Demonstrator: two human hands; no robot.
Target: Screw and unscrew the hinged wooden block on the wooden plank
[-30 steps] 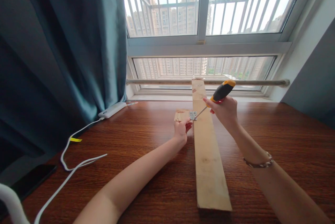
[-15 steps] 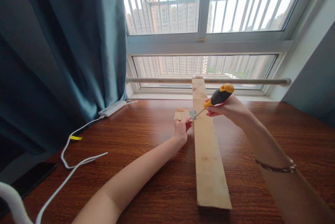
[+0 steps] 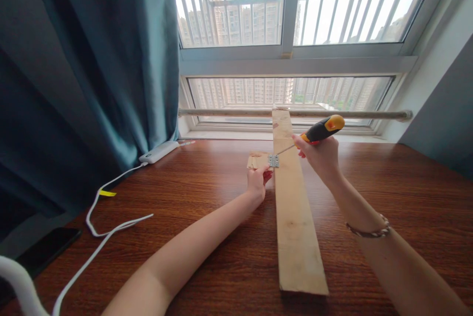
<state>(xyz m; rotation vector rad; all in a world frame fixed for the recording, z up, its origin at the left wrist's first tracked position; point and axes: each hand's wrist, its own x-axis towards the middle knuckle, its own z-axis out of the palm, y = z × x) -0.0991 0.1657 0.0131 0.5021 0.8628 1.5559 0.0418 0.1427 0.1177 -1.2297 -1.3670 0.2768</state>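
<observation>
A long wooden board (image 3: 298,217) lies lengthwise on the table, its far end near the window. A small metal hinge (image 3: 273,160) bridges its left edge and a short wooden block (image 3: 257,159). My left hand (image 3: 257,181) is closed on the block's near edge, close to the hinge; its fingertips are partly hidden under the wood. In my right hand (image 3: 318,156) is a screwdriver (image 3: 321,129) with a black and yellow handle, held at a slant above the board. Its thin shaft points down left, with the tip at the hinge's upper right part.
The brown table (image 3: 207,237) carries a white power strip (image 3: 159,152), a white cable (image 3: 99,237), a yellow tag (image 3: 107,193) and a dark flat device (image 3: 48,249) at left. Behind it run a horizontal pipe (image 3: 229,113) and a window. A blue curtain (image 3: 148,59) hangs left.
The screwdriver tip has moved from the hinge's lower right part up to its upper right. My right hand and the handle have shifted, and the shaft lies flatter. My left hand stays on the block.
</observation>
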